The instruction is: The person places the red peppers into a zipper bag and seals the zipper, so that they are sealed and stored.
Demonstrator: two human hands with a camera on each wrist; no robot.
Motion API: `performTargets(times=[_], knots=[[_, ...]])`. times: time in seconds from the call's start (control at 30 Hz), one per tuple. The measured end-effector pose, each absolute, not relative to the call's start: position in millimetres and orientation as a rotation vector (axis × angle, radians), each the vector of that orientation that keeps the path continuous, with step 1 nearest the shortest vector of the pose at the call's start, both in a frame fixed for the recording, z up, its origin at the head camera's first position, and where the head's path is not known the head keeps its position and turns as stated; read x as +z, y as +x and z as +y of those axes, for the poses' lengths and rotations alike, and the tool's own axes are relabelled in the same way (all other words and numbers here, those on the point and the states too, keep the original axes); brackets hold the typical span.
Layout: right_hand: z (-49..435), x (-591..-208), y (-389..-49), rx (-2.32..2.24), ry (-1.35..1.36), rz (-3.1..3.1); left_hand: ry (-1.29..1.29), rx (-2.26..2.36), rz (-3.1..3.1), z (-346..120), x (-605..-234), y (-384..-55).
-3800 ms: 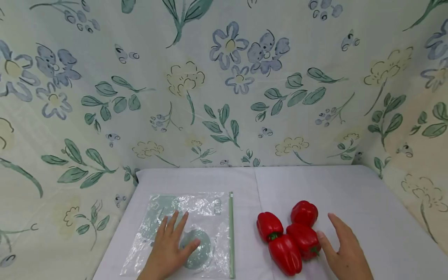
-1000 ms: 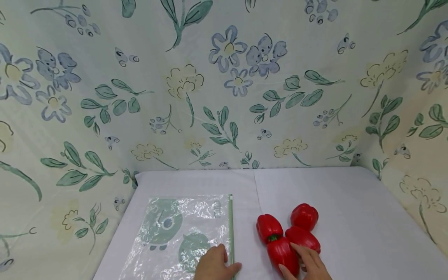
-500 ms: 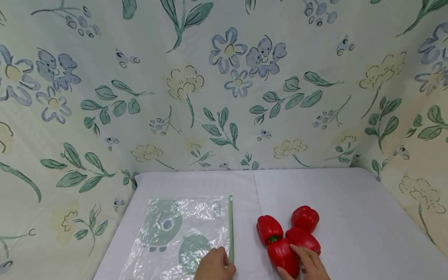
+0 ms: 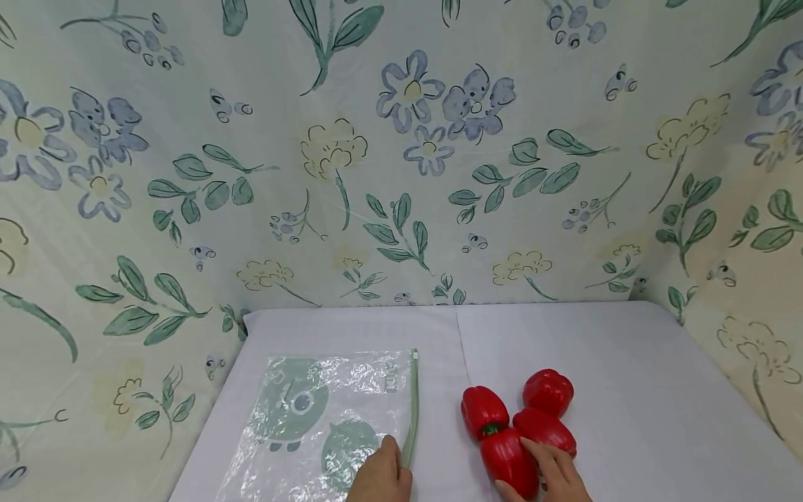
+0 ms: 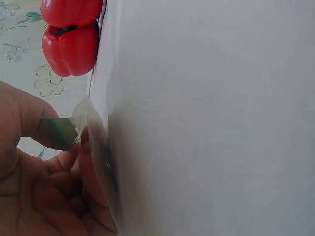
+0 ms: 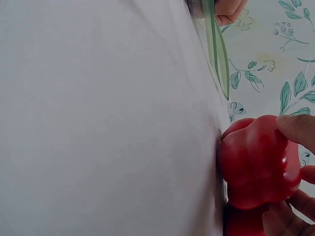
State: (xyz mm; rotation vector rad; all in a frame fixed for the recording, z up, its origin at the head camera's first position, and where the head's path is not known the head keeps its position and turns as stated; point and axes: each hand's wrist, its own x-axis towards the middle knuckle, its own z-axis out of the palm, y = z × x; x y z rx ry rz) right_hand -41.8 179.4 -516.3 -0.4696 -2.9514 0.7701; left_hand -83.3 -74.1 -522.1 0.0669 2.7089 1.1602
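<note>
My left hand (image 4: pixel 381 475) pinches the green zip edge (image 4: pixel 413 401) of a clear plastic zip bag (image 4: pixel 360 387) printed with pale green cartoon shapes. The bag lies flat, apart from that edge, which bends up toward the hand. In the left wrist view, thumb and fingers close on the green strip (image 5: pixel 60 132). My right hand (image 4: pixel 557 475) grips the nearest red bell pepper (image 4: pixel 505 457), thumb on one side and fingers on the other. The right wrist view shows this pepper (image 6: pixel 258 162) resting on the table.
Three other red bell peppers sit right around the held one: one at the back left (image 4: pixel 484 410), one at the back right (image 4: pixel 548 392), one to its right (image 4: pixel 544 428). A white cloth covers the table (image 4: pixel 627 376). Floral curtain (image 4: pixel 401 230) hangs behind and beside it.
My left hand went from lying spread over the bag to its green edge, now pinched and bent up. My right hand came left from beside the peppers onto the nearest one.
</note>
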Motion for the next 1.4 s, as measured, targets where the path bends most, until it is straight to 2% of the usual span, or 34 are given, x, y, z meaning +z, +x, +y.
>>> performTargets(times=[0.4,0.97,1.4], knots=[[174,-512,-36,0.757,-0.471,-2.893,-0.033,1.140,2.745,-71,-519,-80],[168,-523,-31,0.792,-0.491,-2.806,0.092,1.122,2.838,-78,-529,-82],[167,-524,-34,0.806,-0.505,-2.835,-0.046,1.122,2.904,-74,-533,-81]])
